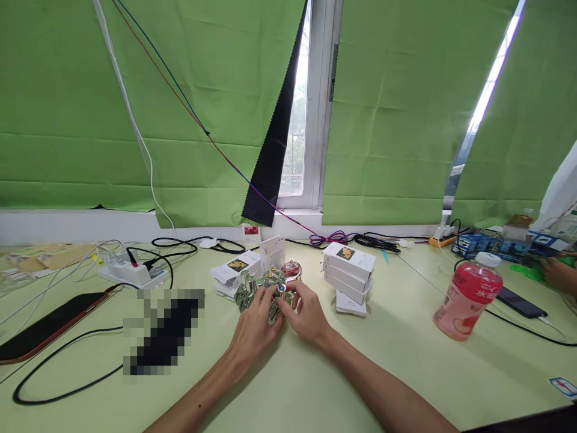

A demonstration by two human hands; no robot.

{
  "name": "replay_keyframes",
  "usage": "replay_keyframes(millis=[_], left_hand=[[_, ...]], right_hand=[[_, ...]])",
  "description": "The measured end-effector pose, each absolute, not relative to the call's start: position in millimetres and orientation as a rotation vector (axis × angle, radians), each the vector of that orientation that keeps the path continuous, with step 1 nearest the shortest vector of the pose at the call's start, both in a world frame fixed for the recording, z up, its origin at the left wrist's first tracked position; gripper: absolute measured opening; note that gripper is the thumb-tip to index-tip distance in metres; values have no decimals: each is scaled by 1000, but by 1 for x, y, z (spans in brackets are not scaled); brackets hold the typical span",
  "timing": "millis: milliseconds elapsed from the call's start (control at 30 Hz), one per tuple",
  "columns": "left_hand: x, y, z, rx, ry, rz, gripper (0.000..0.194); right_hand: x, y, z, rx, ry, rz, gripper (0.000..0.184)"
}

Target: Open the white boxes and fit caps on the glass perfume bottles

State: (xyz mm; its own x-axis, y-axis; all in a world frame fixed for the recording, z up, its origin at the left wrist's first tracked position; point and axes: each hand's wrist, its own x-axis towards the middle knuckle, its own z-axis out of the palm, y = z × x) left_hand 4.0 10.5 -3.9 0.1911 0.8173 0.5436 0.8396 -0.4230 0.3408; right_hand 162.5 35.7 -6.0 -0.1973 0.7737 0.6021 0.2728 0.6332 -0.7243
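Observation:
Several small glass bottles with shiny silver and gold caps are bunched together on the table; one greenish bottle (246, 294) stands at the left of the bunch. My left hand (256, 316) curls its fingers over the near side of the cluster. From the right, my right hand (309, 310) has thumb and forefinger closed about a silver-capped bottle (282, 289), which my left fingertips also touch. Behind lies a round pinkish-red bottle (292, 269). White printed boxes (237, 267) sit to the left, and a stack of similar boxes (349, 263) is at the right.
A pink drink bottle (469, 294) stands to the right, beside a phone (520, 302). On the left are a power strip (133, 273), a tablet-like device (51, 322) and a pixelated dark object (166, 334). Cables run along the back. Another person's hand (559, 273) shows at far right.

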Motion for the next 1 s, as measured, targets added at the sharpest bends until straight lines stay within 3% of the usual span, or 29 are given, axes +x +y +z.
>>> replay_keyframes(millis=[633, 1000], left_hand=[[6, 5, 3, -2311, -1639, -1179, 39], [4, 8, 0, -2261, -1629, -1155, 38]], right_hand=[[161, 36, -11, -760, -1812, 603, 24], [162, 31, -8, -618, -1891, 732, 39]])
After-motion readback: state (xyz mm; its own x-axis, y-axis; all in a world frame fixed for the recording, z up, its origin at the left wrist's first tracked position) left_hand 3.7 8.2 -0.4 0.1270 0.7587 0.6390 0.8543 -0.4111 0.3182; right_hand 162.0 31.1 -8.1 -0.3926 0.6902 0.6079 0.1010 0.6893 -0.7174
